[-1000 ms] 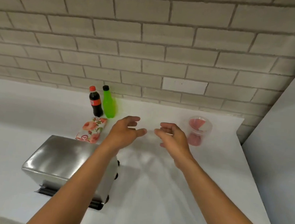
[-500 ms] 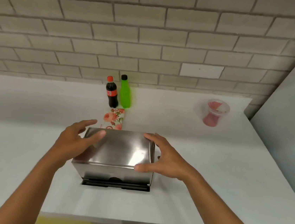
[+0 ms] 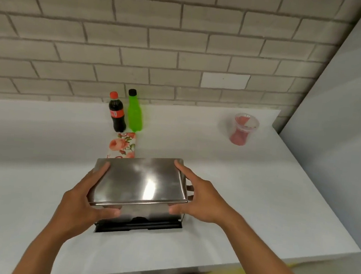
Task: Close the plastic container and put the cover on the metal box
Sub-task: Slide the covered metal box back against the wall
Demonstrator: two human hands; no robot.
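- Both hands were on the metal cover (image 3: 140, 180), one per short end, prob. so it stayed level coming down over the box (image 3: 143, 217).
- Left hand (image 3: 84, 204) gripped the left end, thumb underneath at the front, fingers (image 3: 101, 173) along the side.
- Right hand (image 3: 199, 201) clasped the right end, index finger laid along the top edge.
- Cover looked slightly tilted, front lip just above the box's dark base; not seated yet, I'd judge.
- Plastic container (image 3: 243, 130) stood well apart, far right of the counter (image 3: 259, 191) near the wall w/ pink stuff inside; lid seemed on.
- Cola bottle (image 3: 116, 116), green bottle (image 3: 135, 113) and a floral packet (image 3: 123, 145) sat behind the box, out of the way.
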